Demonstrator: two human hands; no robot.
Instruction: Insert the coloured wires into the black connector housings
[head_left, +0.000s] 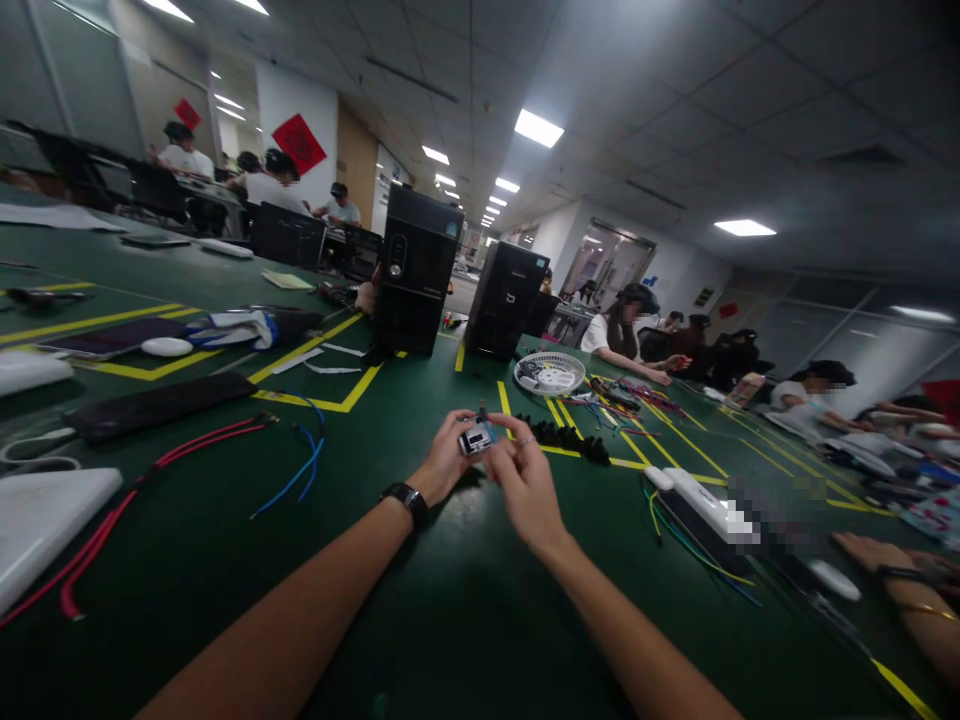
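Note:
A small white-and-black boxy device (475, 440) is held up over the green table, in front of me. My left hand (444, 458) is closed around its left side, with a black band on that wrist. From the right, my right hand (525, 475) meets the device, its index finger reaching over the top edge and its thumb bent close to the side. A thin blue strip, perhaps a wire, shows between the device and my right fingers. The exact kind of device is too small to make out.
Two black tower cases (418, 270) stand ahead. Behind my right hand are black connector-like pieces (566, 437) and a white round basket (549, 374). Red wires (150, 480) and blue wires (307, 460) lie left. At the right edge rests another person's arm (900, 580).

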